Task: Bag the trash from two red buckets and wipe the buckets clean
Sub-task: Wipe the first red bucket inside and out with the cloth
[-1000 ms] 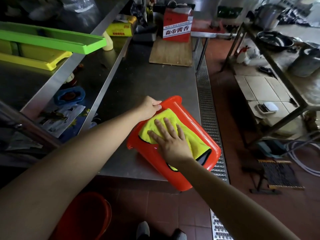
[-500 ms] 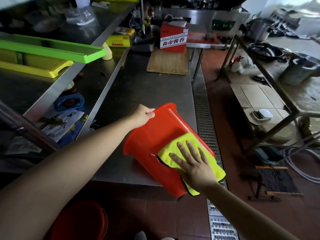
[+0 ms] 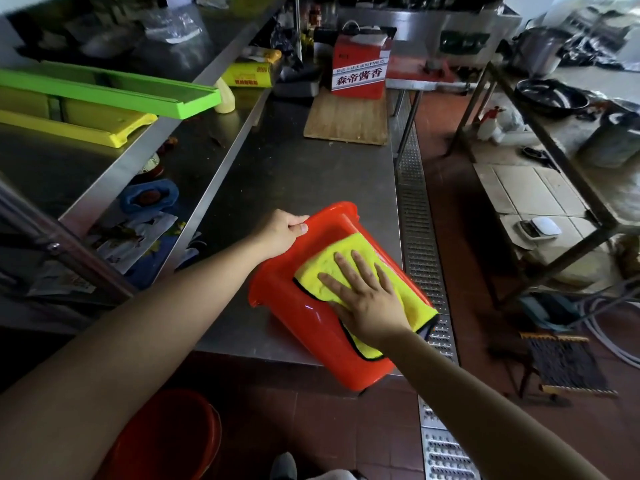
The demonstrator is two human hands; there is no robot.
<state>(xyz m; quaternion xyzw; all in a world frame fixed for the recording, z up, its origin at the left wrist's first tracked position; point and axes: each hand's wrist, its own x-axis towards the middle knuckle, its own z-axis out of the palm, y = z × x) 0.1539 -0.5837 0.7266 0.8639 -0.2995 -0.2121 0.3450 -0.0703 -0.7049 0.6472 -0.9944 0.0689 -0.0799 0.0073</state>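
On the near edge of the steel counter (image 3: 294,168), red bucket (image 3: 311,327) lies on its side, base overhanging toward the floor. Left hand (image 3: 282,232) has its grip closed on the rim; right hand (image 3: 363,299) is flat, fingers straight, pressing yellow cloth (image 3: 346,265) onto the outer wall. Judgement: this bucket looks emptied, wipe mid-way. Second red bucket (image 3: 173,438) sits on the floor below the counter, contents not visible, probably still to do. No trash bag identifiable. Beyond the bucket: wooden board (image 3: 346,123), red carton (image 3: 360,71). Tiled floor, drain grate (image 3: 415,209) beside counter.
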